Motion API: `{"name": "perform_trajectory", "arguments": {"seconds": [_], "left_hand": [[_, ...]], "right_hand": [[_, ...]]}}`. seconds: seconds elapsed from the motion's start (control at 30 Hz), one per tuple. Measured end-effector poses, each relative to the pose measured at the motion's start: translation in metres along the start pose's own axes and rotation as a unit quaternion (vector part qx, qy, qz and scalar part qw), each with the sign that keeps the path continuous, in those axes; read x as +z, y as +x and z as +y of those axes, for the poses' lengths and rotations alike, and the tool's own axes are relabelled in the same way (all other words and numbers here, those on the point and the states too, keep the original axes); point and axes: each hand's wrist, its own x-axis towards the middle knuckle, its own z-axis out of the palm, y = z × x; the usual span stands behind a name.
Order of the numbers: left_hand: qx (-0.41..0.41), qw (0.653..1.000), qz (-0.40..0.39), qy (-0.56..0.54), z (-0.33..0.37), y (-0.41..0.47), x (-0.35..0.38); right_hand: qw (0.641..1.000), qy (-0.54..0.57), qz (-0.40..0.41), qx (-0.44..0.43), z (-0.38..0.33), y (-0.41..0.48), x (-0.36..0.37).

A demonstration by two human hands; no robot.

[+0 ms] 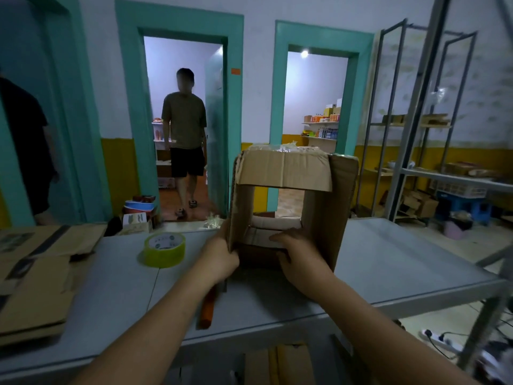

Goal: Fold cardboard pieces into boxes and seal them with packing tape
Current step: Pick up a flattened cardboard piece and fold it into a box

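Head view: your left hand [220, 257] grips the cardboard box [322, 212], fingers curled round the front edge of its left wall, low down near the table [388, 262]. The box stands on its side right in front of you, its open end facing you, and through it you can see out the far end. Your right hand [298, 254] reaches into the opening just right of that grip. Its fingers are stretched out fairly straight and lie pressed on the lower flap [266, 237] inside the box, pinching nothing that shows. Above both hands, the top flap [286, 170] hangs folded down across the opening.

Left of your left hand, close but apart from it, a roll of yellow-green packing tape [164, 250] lies flat on the table. Further left sits a stack of flat cardboard pieces [36, 287]. Under your left forearm lies an orange-handled tool [207, 309]; its working end is hidden. Beyond the box, a person [184, 126] stands in a doorway. Well off to the right of your right hand are metal racks [416, 173].
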Motion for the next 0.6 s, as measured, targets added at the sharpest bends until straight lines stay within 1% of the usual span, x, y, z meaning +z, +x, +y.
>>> {"name": "perform_trajectory", "arguments": {"seconds": [0.07,0.1,0.17,0.2,0.23,0.27,0.3,0.33,0.37,0.4,0.43,0.47,0.6], "left_hand": [[-0.018,1.000,0.009,0.003,-0.004,0.003,0.002],[-0.025,1.000,0.012,0.006,-0.005,0.004,0.003],[-0.026,0.999,0.017,0.004,-0.006,0.003,0.005],[-0.022,1.000,0.023,0.001,-0.006,0.002,0.006],[-0.018,0.999,0.027,0.000,-0.006,0.001,0.007],[-0.015,0.999,0.032,0.000,-0.006,0.001,0.007],[-0.014,0.999,0.033,0.000,-0.006,0.001,0.008],[-0.009,0.999,0.035,-0.003,-0.006,0.001,0.008],[-0.001,0.999,0.038,-0.004,-0.006,0.001,0.009],[0.008,0.999,0.041,-0.006,-0.006,0.000,0.009],[0.014,0.999,0.042,-0.009,-0.005,-0.001,0.009],[0.018,0.999,0.042,-0.012,-0.004,-0.002,0.009],[0.026,0.999,0.037,-0.009,0.000,-0.003,0.011]], "right_hand": [[0.996,-0.024,0.056,-0.060,-0.001,-0.020,-0.004],[0.990,-0.029,0.100,-0.094,0.000,-0.029,-0.008],[0.966,-0.021,0.210,-0.150,0.006,-0.048,-0.019],[0.951,-0.018,0.261,-0.163,0.012,-0.056,-0.025],[0.940,-0.015,0.304,-0.152,0.018,-0.062,-0.031],[0.937,-0.001,0.333,-0.109,0.023,-0.066,-0.037],[0.941,0.034,0.335,-0.038,0.030,-0.069,-0.041],[0.951,0.080,0.294,0.048,0.036,-0.069,-0.043],[0.962,0.106,0.214,0.132,0.042,-0.066,-0.041],[0.967,0.118,0.123,0.189,0.046,-0.063,-0.037],[0.967,0.126,0.062,0.212,0.051,-0.059,-0.031],[0.966,0.135,0.048,0.217,0.056,-0.056,-0.025],[0.962,0.176,0.098,0.186,0.052,-0.042,-0.004]]}}
